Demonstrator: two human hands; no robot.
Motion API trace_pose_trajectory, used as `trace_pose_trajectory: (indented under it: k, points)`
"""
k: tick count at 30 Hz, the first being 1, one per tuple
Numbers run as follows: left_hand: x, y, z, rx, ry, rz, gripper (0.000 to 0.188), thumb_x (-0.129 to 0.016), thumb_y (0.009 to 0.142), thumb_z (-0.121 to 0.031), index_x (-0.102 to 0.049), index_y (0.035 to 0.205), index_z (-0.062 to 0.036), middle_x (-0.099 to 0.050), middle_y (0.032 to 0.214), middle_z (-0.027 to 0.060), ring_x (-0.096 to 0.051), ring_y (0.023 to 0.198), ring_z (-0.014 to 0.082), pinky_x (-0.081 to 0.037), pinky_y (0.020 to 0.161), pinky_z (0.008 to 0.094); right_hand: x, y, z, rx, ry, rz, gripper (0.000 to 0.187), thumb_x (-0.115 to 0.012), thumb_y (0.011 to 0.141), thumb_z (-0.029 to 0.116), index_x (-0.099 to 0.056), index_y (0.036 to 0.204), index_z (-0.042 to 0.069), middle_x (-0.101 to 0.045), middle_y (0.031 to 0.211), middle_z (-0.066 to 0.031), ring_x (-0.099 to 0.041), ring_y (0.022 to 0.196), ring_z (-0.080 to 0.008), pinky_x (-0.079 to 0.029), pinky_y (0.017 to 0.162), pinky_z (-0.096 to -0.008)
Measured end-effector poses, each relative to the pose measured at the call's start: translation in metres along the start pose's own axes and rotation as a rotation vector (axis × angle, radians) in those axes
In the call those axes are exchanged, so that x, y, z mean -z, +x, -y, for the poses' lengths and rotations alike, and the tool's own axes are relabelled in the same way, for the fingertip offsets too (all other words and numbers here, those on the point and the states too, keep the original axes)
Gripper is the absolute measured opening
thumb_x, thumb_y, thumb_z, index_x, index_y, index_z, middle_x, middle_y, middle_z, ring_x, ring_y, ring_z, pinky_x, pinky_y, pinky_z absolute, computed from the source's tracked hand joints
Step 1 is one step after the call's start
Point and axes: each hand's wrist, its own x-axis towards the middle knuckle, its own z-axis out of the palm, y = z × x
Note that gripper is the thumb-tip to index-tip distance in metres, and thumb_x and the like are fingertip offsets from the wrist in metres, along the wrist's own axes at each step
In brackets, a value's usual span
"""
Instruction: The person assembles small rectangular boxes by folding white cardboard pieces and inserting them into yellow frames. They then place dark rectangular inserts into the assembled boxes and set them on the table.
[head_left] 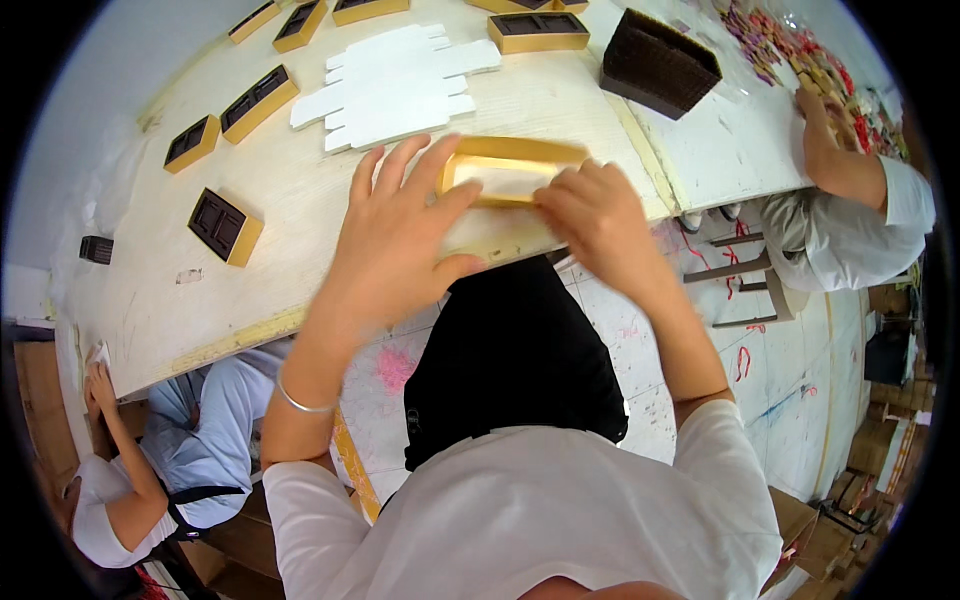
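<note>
A shallow gold box (516, 147), its inside whitish, lies at the table's near edge in front of me. My left hand (400, 220) is at its left end with fingers stretched and spread, one fingertip reaching over the rim. My right hand (600, 215) has its fingers closed on the box's right end; both hands are slightly blurred. Just beyond is a stack of flat white card blanks (400, 90) with notched edges. Left of my left hand, a gold box with a dark compartmented insert (225, 227) sits apart.
More gold boxes with dark inserts (258, 103) stand at the left and far side. A tall dark stack of inserts (660, 65) is at the far right. One person (850, 180) works on the right by a colourful pile (790, 50); another (120, 490) sits at left.
</note>
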Motion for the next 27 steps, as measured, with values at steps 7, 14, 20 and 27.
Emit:
trace_pose_trajectory:
  k: [7, 14, 20, 27]
  points:
    - [-0.019, -0.024, -0.012, 0.214, -0.244, 0.093, 0.039, -0.075, 0.070, -0.019, -0.062, 0.105, -0.0081, -0.059, 0.102, 0.0063, -0.056, 0.094, 0.0263, -0.046, 0.081, 0.0374, 0.009, 0.000, 0.027, -0.149, 0.561, -0.144, 0.028, -0.061, 0.078, -0.003, -0.063, 0.106, -0.001, -0.062, 0.091, -0.0141, -0.060, 0.082, -0.0293, -0.048, 0.075, -0.0360]
    - [-0.020, -0.034, -0.002, 0.112, -0.356, 0.037, 0.046, -0.083, 0.058, -0.020, -0.063, 0.096, -0.0068, -0.056, 0.114, 0.0076, -0.053, 0.104, 0.0275, -0.047, 0.086, 0.0366, 0.017, -0.002, -0.005, 0.140, 0.338, 0.274, 0.032, -0.068, 0.073, -0.001, -0.065, 0.105, 0.003, -0.059, 0.107, -0.0125, -0.056, 0.099, -0.0309, -0.046, 0.085, -0.0385]
    - [-0.027, -0.035, -0.001, 0.154, -0.538, 0.075, 0.032, -0.081, 0.064, -0.021, -0.063, 0.087, -0.0076, -0.058, 0.093, 0.0056, -0.056, 0.087, 0.0249, -0.048, 0.074, 0.0350, 0.008, 0.004, 0.002, 0.179, 0.383, 0.265, 0.030, -0.077, 0.064, 0.004, -0.063, 0.090, 0.004, -0.056, 0.092, -0.0105, -0.054, 0.087, -0.0285, -0.045, 0.075, -0.0359]
    - [-0.036, -0.025, -0.025, 0.302, -0.547, -0.022, 0.017, -0.075, 0.071, -0.011, -0.064, 0.081, -0.0043, -0.056, 0.076, 0.0053, -0.055, 0.074, 0.0225, -0.044, 0.063, 0.0324, -0.003, 0.005, 0.023, -0.052, 0.436, 0.257, 0.029, -0.071, 0.066, -0.001, -0.056, 0.091, 0.003, -0.053, 0.088, -0.0119, -0.052, 0.085, -0.0306, -0.044, 0.073, -0.0375]
